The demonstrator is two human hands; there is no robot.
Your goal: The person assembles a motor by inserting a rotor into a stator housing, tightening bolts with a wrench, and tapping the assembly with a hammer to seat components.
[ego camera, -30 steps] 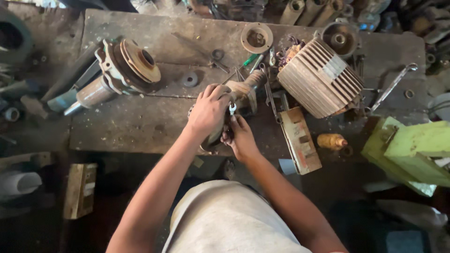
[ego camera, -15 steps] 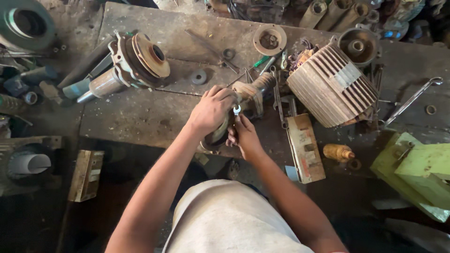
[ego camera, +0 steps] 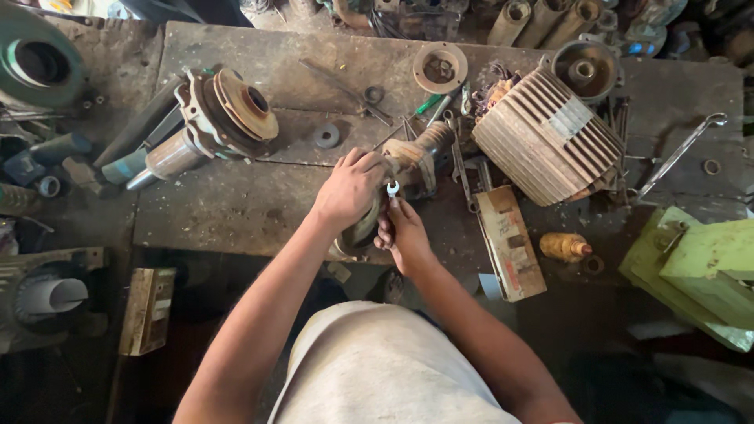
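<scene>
Left hand [ego camera: 351,191]: closed over the round motor part [ego camera: 363,229], at the near edge of the surface [ego camera: 228,208].
Right hand [ego camera: 403,233]: grips a small spanner [ego camera: 393,188], its open head up against the part.
Just beyond: ribbed motor housing [ego camera: 546,140].

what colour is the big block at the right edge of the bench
Pale green, with worn patches; the head view shows it.

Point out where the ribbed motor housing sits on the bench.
In the head view, the ribbed motor housing lies tilted at the bench's upper right, just right of the right hand, with a long spanner beyond it.
</scene>
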